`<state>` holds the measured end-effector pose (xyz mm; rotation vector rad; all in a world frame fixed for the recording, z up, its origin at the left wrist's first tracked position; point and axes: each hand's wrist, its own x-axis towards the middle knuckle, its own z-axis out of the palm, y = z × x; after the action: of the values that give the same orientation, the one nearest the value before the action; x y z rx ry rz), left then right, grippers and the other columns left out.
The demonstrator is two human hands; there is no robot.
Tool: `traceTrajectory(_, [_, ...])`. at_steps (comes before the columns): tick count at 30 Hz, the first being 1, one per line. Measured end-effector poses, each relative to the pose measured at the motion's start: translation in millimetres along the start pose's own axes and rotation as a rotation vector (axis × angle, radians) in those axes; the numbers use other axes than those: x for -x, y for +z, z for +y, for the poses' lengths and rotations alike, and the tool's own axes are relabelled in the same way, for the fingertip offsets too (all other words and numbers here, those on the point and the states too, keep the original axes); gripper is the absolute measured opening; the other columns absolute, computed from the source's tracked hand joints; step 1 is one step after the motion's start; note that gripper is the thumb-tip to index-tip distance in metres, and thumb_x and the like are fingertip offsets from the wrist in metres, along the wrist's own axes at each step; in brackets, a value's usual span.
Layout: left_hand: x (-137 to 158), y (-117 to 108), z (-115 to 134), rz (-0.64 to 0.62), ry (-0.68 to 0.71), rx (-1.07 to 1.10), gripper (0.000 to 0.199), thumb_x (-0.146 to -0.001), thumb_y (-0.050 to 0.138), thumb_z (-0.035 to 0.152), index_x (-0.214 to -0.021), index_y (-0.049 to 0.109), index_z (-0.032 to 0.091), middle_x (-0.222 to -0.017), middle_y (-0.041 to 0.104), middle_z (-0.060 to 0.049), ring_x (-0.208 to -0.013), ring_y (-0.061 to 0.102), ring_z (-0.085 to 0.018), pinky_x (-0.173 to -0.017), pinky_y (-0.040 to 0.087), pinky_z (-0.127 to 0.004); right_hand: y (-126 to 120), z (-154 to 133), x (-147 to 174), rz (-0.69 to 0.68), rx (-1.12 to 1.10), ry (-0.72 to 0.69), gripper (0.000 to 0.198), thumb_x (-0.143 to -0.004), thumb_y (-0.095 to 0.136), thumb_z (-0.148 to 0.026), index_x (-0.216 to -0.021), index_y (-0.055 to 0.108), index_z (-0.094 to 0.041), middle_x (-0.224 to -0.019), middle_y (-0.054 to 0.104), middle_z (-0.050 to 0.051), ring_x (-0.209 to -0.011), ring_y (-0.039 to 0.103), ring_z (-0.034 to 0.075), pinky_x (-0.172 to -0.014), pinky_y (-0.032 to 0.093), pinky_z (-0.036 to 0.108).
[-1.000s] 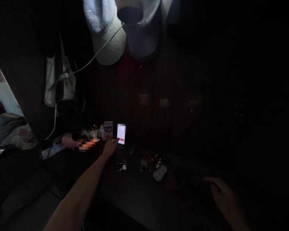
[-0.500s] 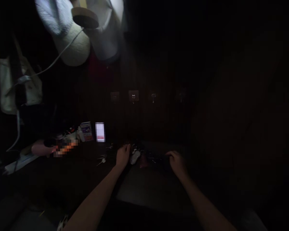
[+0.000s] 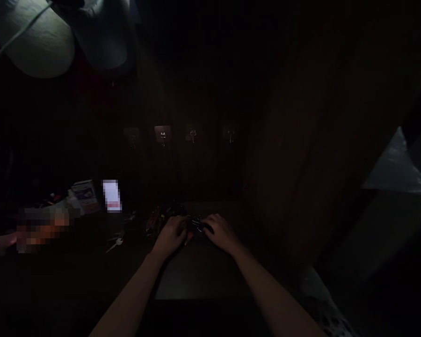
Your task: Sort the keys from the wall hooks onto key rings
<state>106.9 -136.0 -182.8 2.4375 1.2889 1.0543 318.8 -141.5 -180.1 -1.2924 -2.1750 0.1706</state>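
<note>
The left hand [image 3: 170,234] and right hand [image 3: 221,231], fingers curled, flank a dark shiny thing [image 3: 197,224] on the tabletop [image 3: 199,283], too dim to tell if either grips; a key [image 3: 118,242] lies left, a lit screen [image 3: 111,195] far left

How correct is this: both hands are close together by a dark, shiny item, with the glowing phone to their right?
The side is wrong: the head view shows the glowing phone left of the left hand and right hand, which are indeed close together by a dark, shiny item.
</note>
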Motion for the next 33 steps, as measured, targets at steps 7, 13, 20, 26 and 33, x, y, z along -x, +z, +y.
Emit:
traceTrajectory(7, [0.6, -3.3, 1.4, 0.02, -0.065, 0.039, 0.025, -0.082, 0.045, 0.029, -0.103, 0.059, 0.022, -0.102, 0.064, -0.006, -0.097, 0.059, -0.019, -0.086, 0.044, -0.032, 4.0, 7.6, -5.9, 0.12, 0.077, 0.125, 0.023, -0.09, 0.041, -0.025, -0.089, 0.063, -0.02, -0.089, 0.063, 0.006, -0.09, 0.054, 0.019, -0.082, 0.041, 0.031])
traceTrajectory(13, [-1.3, -10.6, 2.7, 0.216, -0.291, 0.105, 0.025, -0.085, 0.039, 0.04, -0.089, 0.056, 0.022, -0.078, 0.065, -0.001, -0.075, 0.061, -0.016, -0.071, 0.045, -0.027, 9.7, 17.0, -10.9, 0.266, -0.007, 0.186, 0.023, -0.087, 0.04, -0.021, -0.088, 0.063, -0.021, -0.091, 0.062, 0.007, -0.093, 0.054, 0.02, -0.084, 0.04, 0.032])
traceTrajectory(20, [-4.5, -18.7, -5.9, 0.438, -0.484, 0.237, 0.032, -0.078, 0.042, 0.046, -0.082, 0.059, 0.019, -0.066, 0.063, -0.001, -0.063, 0.058, -0.017, -0.059, 0.043, -0.025, 7.7, 29.6, -16.3, 0.325, -0.358, 0.284, 0.022, -0.082, 0.042, -0.027, -0.078, 0.063, -0.02, -0.086, 0.066, 0.005, -0.086, 0.06, 0.019, -0.081, 0.042, 0.031])
traceTrajectory(26, [-6.7, -15.2, -13.3, 0.469, -0.512, 0.325, 0.034, -0.076, 0.044, 0.049, -0.08, 0.059, 0.018, -0.066, 0.061, 0.0, -0.063, 0.055, -0.016, -0.058, 0.041, -0.025, 1.9, 27.8, -16.1, 0.334, -0.543, 0.323, 0.024, -0.076, 0.049, -0.039, -0.072, 0.064, -0.021, -0.082, 0.068, 0.003, -0.085, 0.061, 0.021, -0.079, 0.043, 0.032])
traceTrajectory(33, [-7.4, -5.2, -17.8, 0.251, -0.37, 0.292, 0.026, -0.078, 0.046, 0.041, -0.076, 0.061, 0.02, -0.07, 0.063, 0.001, -0.07, 0.058, -0.015, -0.066, 0.042, -0.025, -3.8, 26.9, -15.8, 0.351, -0.631, 0.433, 0.031, -0.068, 0.053, -0.048, -0.067, 0.065, -0.019, -0.073, 0.067, 0.004, -0.078, 0.059, 0.023, -0.074, 0.042, 0.031])
